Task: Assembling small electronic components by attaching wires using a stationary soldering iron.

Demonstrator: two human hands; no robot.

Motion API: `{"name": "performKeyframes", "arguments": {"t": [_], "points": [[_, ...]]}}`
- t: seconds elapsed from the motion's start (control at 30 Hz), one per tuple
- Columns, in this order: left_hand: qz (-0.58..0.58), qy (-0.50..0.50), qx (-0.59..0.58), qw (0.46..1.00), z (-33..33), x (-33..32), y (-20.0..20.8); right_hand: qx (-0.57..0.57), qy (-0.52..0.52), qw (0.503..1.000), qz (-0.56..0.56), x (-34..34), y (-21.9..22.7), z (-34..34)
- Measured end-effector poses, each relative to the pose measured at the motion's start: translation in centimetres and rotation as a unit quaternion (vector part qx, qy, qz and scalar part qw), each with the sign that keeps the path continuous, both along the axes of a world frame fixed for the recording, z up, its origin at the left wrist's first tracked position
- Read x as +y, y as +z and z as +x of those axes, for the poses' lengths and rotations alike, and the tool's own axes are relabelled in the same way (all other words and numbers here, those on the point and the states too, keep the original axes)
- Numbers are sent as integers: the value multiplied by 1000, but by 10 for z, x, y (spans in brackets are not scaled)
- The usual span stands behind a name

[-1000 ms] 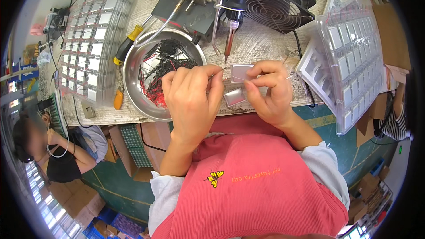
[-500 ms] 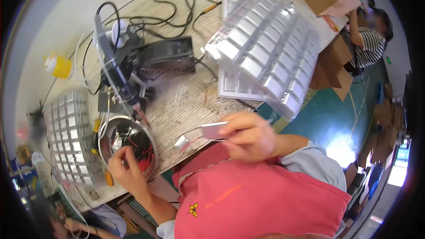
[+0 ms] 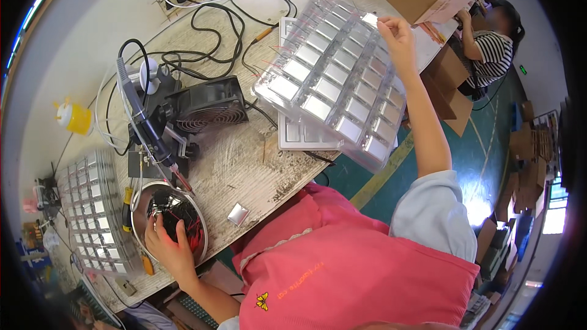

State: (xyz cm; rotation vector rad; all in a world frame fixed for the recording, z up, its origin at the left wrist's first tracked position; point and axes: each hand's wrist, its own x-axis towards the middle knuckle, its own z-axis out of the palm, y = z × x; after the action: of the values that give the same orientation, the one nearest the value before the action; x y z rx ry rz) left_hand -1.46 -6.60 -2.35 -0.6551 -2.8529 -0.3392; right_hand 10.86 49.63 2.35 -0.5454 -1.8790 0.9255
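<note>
My right hand (image 3: pixel 398 38) reaches to the far right corner of a clear plastic tray (image 3: pixel 380 160). Its fingertips pinch the edge of a flat silver battery cell (image 3: pixel 369 19) there. Rows of similar silver cells fill the tray's pockets, and thin red wires stick out along its left side. My left hand (image 3: pixel 169 245) is over a round metal bowl (image 3: pixel 205 232) of red and black wires (image 3: pixel 177 208). Its fingers are spread, with the tips down among the wires. Another silver cell (image 3: pixel 238 214) lies alone near the table's front edge.
A soldering iron (image 3: pixel 153 128) rests in a stand, tip over the bowl. Behind it are a black fan (image 3: pixel 208 104) and tangled black cables (image 3: pixel 226 43). Stacked cell trays (image 3: pixel 92 208), a yellow-black screwdriver (image 3: pixel 127 208) and a yellow bottle (image 3: pixel 74 118) are left. Someone in stripes (image 3: pixel 492 55) sits beyond cardboard boxes.
My right hand has carried the silver cell from the table's front edge to the tray's far corner. My left hand has lowered into the bowl, its fingers spreading. The view has shifted slightly.
</note>
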Motion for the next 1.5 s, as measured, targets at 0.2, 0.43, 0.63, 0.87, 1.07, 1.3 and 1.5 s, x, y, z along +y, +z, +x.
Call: {"name": "performKeyframes", "arguments": {"t": [0.2, 0.43, 0.63, 0.87, 1.07, 1.3, 1.5], "points": [[-1, 7, -11, 1000, 3, -2, 1, -45, 20, 999, 2, 9, -8, -8], [-5, 4, -13, 1000, 2, 3, -1, -150, -26, 981, 119, -4, 2, -4], [7, 6, -16, 1000, 4, 5, 1, -153, -79, 972, 162, -6, 0, -5], [5, 0, -14, 1000, -4, -6, -1, -208, -109, 951, 201, -8, -1, -7], [67, 27, 29, 997, 2, -28, -2, -280, -22, 887, 367, 15, -16, -19], [127, 55, 22, 990, 1, -8, 8, -254, 26, 958, 135, 85, -28, 19], [71, 67, -9, 995, 9, -10, 14, -240, 74, 964, 89, 101, -41, 16]]}}
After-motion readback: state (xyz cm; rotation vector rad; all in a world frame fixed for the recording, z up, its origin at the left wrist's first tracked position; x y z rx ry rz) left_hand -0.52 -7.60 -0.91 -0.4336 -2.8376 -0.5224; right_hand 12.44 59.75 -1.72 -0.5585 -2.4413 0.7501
